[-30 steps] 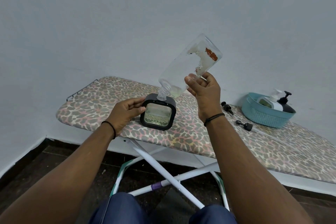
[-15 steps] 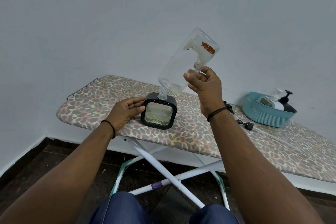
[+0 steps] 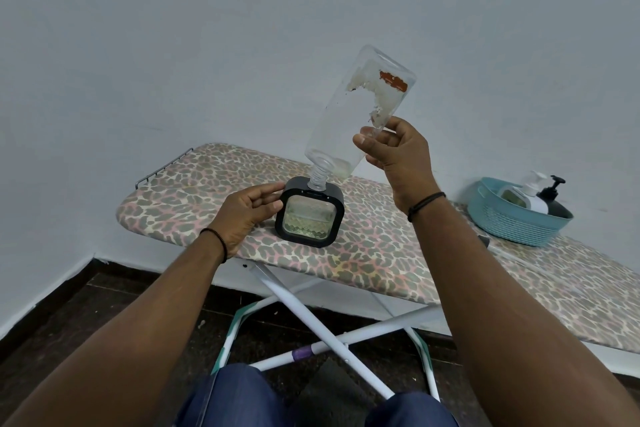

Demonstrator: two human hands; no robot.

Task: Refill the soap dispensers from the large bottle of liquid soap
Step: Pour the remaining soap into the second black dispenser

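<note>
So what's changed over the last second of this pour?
The right hand has tipped the bottle steeper, base higher, neck in the dispenser throughout. The left hand still steadies the dispenser on the board. The basket hasn't moved.

Your right forearm hides part of the board (image 3: pixel 381 253) just left of the basket (image 3: pixel 512 222); a dark thing (image 3: pixel 484 241) peeks out there, too little to identify. The basket wall hides the lower parts of both pump bottles (image 3: pixel 533 198). Your left palm is hidden behind the dispenser (image 3: pixel 309 217). The frame edge cuts off the board's right end.
</note>
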